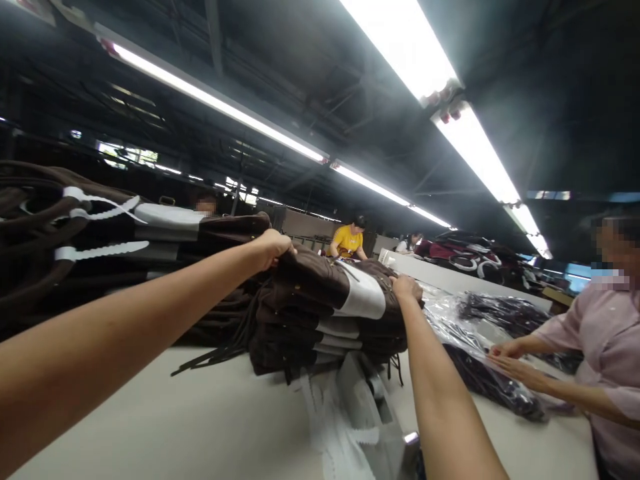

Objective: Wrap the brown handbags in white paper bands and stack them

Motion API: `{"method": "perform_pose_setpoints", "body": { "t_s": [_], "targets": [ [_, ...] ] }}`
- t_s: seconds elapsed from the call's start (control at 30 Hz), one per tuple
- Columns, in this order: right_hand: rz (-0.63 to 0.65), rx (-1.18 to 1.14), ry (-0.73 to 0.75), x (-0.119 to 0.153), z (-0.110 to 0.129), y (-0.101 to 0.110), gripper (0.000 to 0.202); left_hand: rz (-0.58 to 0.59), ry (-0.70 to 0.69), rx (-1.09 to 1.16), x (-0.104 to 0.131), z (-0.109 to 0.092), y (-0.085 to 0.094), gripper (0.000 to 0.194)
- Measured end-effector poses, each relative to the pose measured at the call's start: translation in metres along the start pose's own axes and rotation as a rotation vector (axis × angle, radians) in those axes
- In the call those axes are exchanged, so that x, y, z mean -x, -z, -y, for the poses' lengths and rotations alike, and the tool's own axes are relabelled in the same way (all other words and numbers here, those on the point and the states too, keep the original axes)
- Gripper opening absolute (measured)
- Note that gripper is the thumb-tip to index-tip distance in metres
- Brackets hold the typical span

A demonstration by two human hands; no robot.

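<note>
A stack of flat brown soft bags, with white bands round their middles and thin dark cords hanging from the sides, stands on the pale table before me. My left hand is closed on the upper left edge of the top bag. On the opposite side, my right hand has its fingers wrapped round that bag's right end. The white band lies between my hands. Below the stack's front are a grey dispenser-like box and crumpled white strips.
At left is a taller pile of brown bags with looped handles and white ties. To the right, a co-worker's hands touch plastic-wrapped dark goods. Farther back are a person in yellow and a red-and-dark pile.
</note>
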State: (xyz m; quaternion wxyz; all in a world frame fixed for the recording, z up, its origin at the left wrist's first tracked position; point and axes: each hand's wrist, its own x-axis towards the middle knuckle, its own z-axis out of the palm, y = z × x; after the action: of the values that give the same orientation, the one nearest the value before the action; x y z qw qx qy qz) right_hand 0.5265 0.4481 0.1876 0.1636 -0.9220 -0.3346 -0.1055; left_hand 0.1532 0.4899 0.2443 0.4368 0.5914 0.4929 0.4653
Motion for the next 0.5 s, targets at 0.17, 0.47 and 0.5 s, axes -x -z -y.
{"method": "perform_pose_setpoints", "body": {
  "t_s": [0.17, 0.47, 0.5],
  "targets": [
    [0.082, 0.018, 0.011, -0.007, -0.001, -0.042, 0.034, -0.040, 0.096, -0.006, -0.015, 0.025, -0.022, 0.016],
    [0.117, -0.058, 0.049, -0.005, -0.023, -0.085, 0.034, -0.010, 0.276, -0.011, -0.008, 0.100, -0.031, 0.024],
    [0.116, -0.082, 0.054, -0.004, -0.025, -0.083, 0.035, -0.009, 0.282, -0.008, -0.008, 0.099, -0.031, 0.024]
  ]
}}
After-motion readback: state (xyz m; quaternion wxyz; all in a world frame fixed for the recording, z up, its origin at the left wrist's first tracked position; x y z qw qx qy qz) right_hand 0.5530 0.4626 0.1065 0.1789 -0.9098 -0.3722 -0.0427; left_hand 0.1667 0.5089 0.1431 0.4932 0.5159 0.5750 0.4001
